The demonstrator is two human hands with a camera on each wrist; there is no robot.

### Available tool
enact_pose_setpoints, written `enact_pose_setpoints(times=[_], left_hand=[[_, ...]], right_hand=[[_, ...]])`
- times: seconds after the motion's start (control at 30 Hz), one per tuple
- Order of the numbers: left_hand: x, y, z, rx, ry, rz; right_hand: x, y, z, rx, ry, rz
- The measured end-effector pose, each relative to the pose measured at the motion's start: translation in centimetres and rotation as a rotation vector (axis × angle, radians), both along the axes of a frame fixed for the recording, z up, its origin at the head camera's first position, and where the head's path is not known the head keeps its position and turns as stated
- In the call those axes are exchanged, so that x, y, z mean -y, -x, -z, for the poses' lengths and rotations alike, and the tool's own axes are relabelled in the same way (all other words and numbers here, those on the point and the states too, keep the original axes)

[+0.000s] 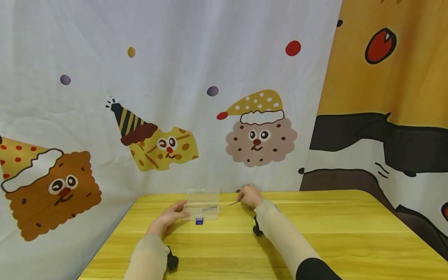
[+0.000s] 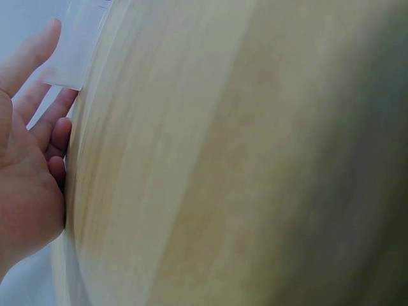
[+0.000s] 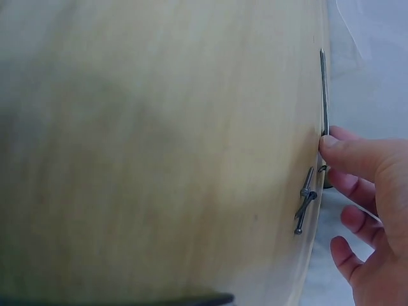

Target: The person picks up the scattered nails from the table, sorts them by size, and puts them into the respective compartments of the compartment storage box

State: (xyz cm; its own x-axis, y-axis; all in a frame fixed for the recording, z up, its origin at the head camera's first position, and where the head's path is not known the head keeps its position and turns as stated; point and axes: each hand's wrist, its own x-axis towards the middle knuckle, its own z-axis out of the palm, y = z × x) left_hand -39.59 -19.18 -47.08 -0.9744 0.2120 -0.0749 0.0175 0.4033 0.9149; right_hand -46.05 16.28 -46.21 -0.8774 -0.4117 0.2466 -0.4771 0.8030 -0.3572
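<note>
Right hand [image 1: 250, 196] pinches metal rod [image 3: 325, 95]; left hand [image 1: 168, 217] at clear box [image 1: 191, 217].

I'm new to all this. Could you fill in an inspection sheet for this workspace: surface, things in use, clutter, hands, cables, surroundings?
Surface: wooden table, striped grain.
Things in use: clear box with a blue latch; one nail in hand; at least two loose nails, lying crossed on the table. A thin grey thing shows at the box, too small to name.
Clutter: nothing seen.
Hands: left hand at the box's left side; right hand pinches the nail. Black wrist cameras on both arms.
Cables: nothing seen.
Surroundings: curtain with cartoon prints behind the table.
</note>
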Motion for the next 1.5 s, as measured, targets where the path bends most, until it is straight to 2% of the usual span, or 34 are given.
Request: enact_pose_setpoints(times=[0.43,0.67,0.8,0.87,0.93,1.03,1.1,1.5], left_hand=[[-0.3,0.1,-0.1,0.003,-0.008,-0.003],[-0.1,0.6,0.2,-0.004,0.001,0.018],[0.0,0.8,0.0,-0.003,-0.003,0.028],[0.1,0.7,-0.1,-0.006,0.005,0.03],[0.2,0.5,-0.2,-0.005,0.005,0.027],[0.3,0.4,-0.2,-0.011,0.016,0.034],[0.3,0.4,-0.1,-0.011,0.012,0.036],[0.3,0.2,0.2,0.005,-0.009,0.031]], right_hand=[[-0.3,0.4,0.8,0.061,0.057,-0.021],[-0.4,0.0,0.5,0.072,0.085,-0.039],[-0.5,0.4,0.6,0.09,0.152,-0.066],[-0.5,0.7,0.6,0.128,0.216,-0.083],[-0.2,0.2,0.0,0.159,0.257,-0.088],[0.2,-0.6,-0.9,0.202,0.318,-0.076],[0.3,-1.3,-1.4,0.196,0.337,-0.064],[-0.1,-1.7,-0.6,0.25,0.558,0.03]])
